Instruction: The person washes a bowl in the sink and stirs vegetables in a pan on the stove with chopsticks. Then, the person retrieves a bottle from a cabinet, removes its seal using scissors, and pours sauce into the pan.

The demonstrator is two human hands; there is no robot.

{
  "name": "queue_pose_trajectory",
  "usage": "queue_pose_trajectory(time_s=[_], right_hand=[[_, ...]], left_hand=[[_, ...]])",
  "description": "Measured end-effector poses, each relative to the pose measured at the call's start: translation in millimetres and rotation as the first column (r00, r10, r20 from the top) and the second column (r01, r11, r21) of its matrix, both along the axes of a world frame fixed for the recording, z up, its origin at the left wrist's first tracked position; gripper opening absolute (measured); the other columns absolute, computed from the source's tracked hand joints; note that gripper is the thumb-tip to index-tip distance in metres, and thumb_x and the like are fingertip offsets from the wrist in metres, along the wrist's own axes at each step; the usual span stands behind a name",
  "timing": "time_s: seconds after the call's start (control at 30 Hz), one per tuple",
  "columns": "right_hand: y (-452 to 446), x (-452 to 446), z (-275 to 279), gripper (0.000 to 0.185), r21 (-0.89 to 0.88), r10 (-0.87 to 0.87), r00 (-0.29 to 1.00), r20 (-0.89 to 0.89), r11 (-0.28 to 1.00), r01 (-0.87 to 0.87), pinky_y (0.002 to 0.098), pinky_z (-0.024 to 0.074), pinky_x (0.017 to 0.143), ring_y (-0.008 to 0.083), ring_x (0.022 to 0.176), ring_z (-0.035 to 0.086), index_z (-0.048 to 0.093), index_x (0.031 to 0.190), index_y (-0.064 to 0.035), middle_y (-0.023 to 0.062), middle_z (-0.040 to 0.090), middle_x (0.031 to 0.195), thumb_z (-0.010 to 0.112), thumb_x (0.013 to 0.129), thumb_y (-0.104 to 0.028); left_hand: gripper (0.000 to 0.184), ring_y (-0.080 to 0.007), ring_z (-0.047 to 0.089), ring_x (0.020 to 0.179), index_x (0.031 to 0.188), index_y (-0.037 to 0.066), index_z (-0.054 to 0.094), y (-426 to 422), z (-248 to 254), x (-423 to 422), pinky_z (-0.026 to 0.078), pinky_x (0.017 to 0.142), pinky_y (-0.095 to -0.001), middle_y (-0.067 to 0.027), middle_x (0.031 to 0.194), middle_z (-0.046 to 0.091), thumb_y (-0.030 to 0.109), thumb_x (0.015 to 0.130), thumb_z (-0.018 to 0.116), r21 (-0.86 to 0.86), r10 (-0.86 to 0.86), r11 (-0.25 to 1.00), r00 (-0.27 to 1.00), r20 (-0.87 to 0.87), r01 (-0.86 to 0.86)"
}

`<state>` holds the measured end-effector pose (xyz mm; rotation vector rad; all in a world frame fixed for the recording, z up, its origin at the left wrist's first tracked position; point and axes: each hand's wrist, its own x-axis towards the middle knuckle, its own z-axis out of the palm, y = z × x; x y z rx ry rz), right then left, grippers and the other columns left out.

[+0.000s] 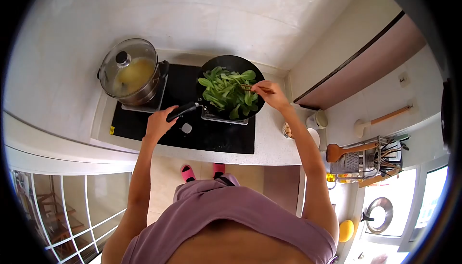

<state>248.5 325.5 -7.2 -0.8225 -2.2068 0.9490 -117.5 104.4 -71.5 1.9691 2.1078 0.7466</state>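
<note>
Leafy greens [226, 88] fill a black wok [211, 66] on the right side of the cooktop. My left hand [160, 123] is closed around the wok's black handle [182, 112]. Over the right part of the wok, my right hand [270, 94] grips a pair of wooden chopsticks [246, 86]; their tips reach in among the leaves. The greens look bright and heaped, some leaves lying against the wok's inner wall.
A steel pot [144, 93] with a glass lid [108, 74] and yellowish contents stands at the left of the black cooktop [221, 141]. To the right are a small jar [288, 130], a lidded canister [317, 119] and a utensil rack [358, 163] with a wooden spatula [337, 153].
</note>
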Motion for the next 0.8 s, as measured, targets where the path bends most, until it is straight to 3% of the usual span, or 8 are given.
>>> queue_pose_trajectory(time_s=[0.1,0.17,0.23,0.33,0.43,0.47,0.57,0.8], right_hand=[[-21.6,-13.4,33.7,0.008,0.126,-0.090,0.986,0.138,0.989,0.073,0.0274,0.0453,0.058,0.0163,0.065,0.060,0.071,0.092,-0.0015,0.0105,0.066,0.081,0.064,0.089,-0.002],[-32.3,-41.6,17.5,0.008,0.192,0.157,0.986,-0.057,0.971,-0.144,0.0303,0.0498,0.063,0.0204,0.074,0.063,0.070,0.094,-0.0008,0.0120,0.066,0.085,0.065,0.089,-0.004],[-45.2,-79.0,2.4,0.010,0.244,0.253,0.967,0.010,0.938,-0.248,0.0368,0.0520,0.069,0.0268,0.080,0.063,0.068,0.098,-0.0006,0.0131,0.064,0.088,0.064,0.090,-0.006],[-33.3,-105.4,-16.5,0.011,0.247,0.205,0.972,0.111,0.942,-0.227,0.0399,0.0503,0.070,0.0349,0.081,0.062,0.066,0.096,0.0003,0.0171,0.062,0.086,0.064,0.090,-0.008],[9.7,-90.3,-36.1,0.009,0.373,0.066,0.997,-0.030,0.927,-0.050,0.0367,0.0493,0.064,0.0293,0.076,0.063,0.069,0.095,-0.0005,0.0145,0.065,0.086,0.065,0.088,-0.004],[12.8,-76.1,-27.8,0.011,0.259,-0.033,0.999,0.010,0.965,0.029,0.0419,0.0497,0.072,0.0370,0.083,0.062,0.068,0.094,0.0011,0.0188,0.066,0.089,0.065,0.087,-0.007],[31.2,-27.0,-25.7,0.010,0.167,-0.077,0.991,-0.111,0.981,0.095,0.0329,0.0462,0.058,0.0213,0.064,0.059,0.070,0.095,0.0013,0.0136,0.066,0.084,0.066,0.089,-0.007],[34.6,32.6,-29.6,0.009,0.027,-0.165,0.985,0.060,0.986,0.163,0.0310,0.0471,0.060,0.0147,0.069,0.061,0.070,0.096,0.0007,0.0129,0.069,0.086,0.065,0.090,-0.005]], left_hand=[[0.042,-0.0337,0.066,0.084,0.125,0.021,0.063,-1.1,8.7,2.5,0.052,0.074,-0.0400,-0.0138,0.091,0.070,0.029,0.084,0.070,-0.098,0.031,0.995,0.999,0.034,-0.027],[0.041,-0.0329,0.066,0.080,0.124,0.022,0.063,-0.8,-0.8,-0.2,0.052,0.071,-0.0403,-0.0130,0.086,0.069,0.030,0.085,0.069,-0.035,0.012,0.999,1.000,0.022,-0.011],[0.041,-0.0320,0.066,0.077,0.124,0.023,0.062,-0.3,-3.4,-1.6,0.052,0.068,-0.0406,-0.0123,0.082,0.069,0.032,0.085,0.069,0.028,-0.013,1.000,1.000,0.005,0.013],[0.042,-0.0315,0.066,0.078,0.125,0.023,0.062,-0.6,0.3,-0.5,0.052,0.068,-0.0406,-0.0120,0.082,0.069,0.032,0.085,0.069,-0.003,-0.004,1.000,1.000,-0.003,0.004],[0.043,-0.0314,0.066,0.077,0.126,0.023,0.061,-1.8,3.5,-0.9,0.052,0.068,-0.0405,-0.0122,0.082,0.068,0.032,0.084,0.069,-0.040,0.009,0.999,1.000,-0.022,-0.010],[0.043,-0.0314,0.066,0.078,0.126,0.023,0.061,-1.2,1.4,-1.4,0.052,0.068,-0.0404,-0.0122,0.082,0.068,0.032,0.084,0.070,-0.031,0.010,0.999,1.000,-0.015,-0.010],[0.044,-0.0314,0.066,0.078,0.126,0.023,0.061,-1.9,1.4,0.8,0.052,0.068,-0.0403,-0.0122,0.082,0.068,0.032,0.084,0.070,-0.020,0.006,1.000,1.000,0.005,-0.006],[0.044,-0.0315,0.066,0.078,0.126,0.023,0.061,-0.2,-4.9,-1.4,0.052,0.068,-0.0402,-0.0121,0.083,0.069,0.032,0.084,0.070,0.008,-0.002,1.000,1.000,0.005,0.001]])
